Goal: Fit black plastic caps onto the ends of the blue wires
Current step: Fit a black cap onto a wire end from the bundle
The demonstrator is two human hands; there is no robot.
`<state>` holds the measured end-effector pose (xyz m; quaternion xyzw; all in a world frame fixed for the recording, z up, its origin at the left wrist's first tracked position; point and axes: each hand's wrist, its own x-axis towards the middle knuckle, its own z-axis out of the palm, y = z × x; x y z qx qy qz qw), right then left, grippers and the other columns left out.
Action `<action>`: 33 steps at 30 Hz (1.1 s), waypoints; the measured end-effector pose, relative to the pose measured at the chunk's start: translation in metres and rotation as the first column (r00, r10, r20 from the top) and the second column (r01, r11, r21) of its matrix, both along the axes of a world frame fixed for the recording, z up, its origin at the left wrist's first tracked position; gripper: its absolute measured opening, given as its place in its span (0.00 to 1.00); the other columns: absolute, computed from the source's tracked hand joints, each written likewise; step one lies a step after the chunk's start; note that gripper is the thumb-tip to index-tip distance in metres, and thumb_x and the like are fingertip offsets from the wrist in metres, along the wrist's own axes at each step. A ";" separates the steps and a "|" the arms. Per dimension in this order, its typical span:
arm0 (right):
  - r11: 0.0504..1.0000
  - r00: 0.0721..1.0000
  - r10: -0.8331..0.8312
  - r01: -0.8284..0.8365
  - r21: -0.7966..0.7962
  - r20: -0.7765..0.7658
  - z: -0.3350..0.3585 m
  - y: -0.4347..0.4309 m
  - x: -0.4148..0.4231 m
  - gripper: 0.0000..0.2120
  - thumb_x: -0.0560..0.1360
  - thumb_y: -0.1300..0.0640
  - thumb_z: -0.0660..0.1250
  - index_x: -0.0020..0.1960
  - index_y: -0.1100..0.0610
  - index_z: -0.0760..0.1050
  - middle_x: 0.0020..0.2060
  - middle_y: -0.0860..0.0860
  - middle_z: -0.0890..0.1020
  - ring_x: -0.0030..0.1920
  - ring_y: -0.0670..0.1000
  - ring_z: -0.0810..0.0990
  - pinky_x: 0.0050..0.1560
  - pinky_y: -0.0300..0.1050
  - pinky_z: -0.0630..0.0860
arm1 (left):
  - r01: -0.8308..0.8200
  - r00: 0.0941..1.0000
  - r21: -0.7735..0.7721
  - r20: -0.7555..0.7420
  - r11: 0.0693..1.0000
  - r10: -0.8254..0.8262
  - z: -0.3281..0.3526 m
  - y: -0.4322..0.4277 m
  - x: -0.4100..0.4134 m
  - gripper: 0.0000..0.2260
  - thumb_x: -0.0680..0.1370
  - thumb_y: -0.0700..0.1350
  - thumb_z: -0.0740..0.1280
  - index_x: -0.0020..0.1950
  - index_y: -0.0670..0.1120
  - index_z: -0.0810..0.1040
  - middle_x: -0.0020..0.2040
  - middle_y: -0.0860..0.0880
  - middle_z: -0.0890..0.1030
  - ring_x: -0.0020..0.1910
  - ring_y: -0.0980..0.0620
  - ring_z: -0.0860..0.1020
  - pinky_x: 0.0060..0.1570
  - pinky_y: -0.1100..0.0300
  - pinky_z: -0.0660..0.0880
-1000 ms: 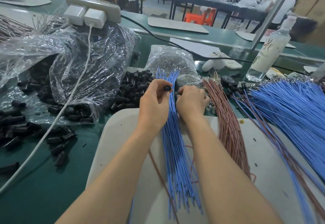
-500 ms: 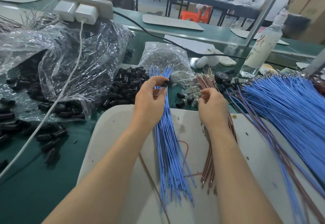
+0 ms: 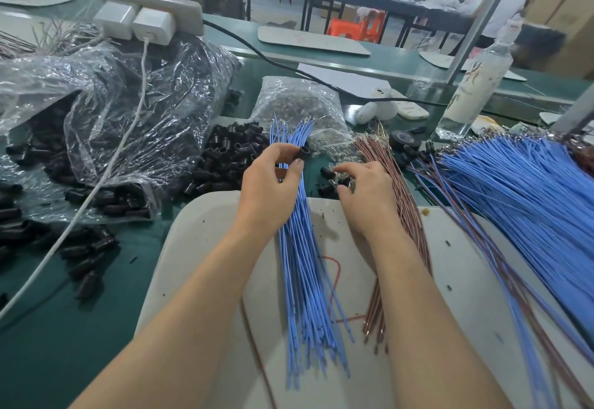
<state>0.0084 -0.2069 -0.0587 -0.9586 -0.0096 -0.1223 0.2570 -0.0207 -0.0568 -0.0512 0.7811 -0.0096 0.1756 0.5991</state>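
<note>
The left hand pinches a black cap over the blue wires on the desk, the right hand curls among loose parts, hold unclear, so single out one wire end and feed it squarely into the cap's mouth

The white board has bare surface to the left of the blue wires, and a narrow strip between them and the brown wires. On the right, the big heap of blue wires covers the way. Ahead, the pile of black caps and the plastic bag block the table; a white cable crosses its left side among loose caps
</note>
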 end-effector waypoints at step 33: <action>0.963 0.989 -0.147 0.149 -0.224 0.025 0.006 0.053 0.050 0.11 0.78 0.59 0.59 0.60 0.57 0.72 0.58 0.54 0.76 0.63 0.57 0.69 0.63 0.54 0.63 | -0.084 0.997 0.047 0.004 0.995 0.084 -0.006 0.001 0.000 0.08 0.77 0.39 0.66 0.54 0.50 0.75 0.43 0.52 0.82 0.39 0.51 0.82 0.48 0.51 0.78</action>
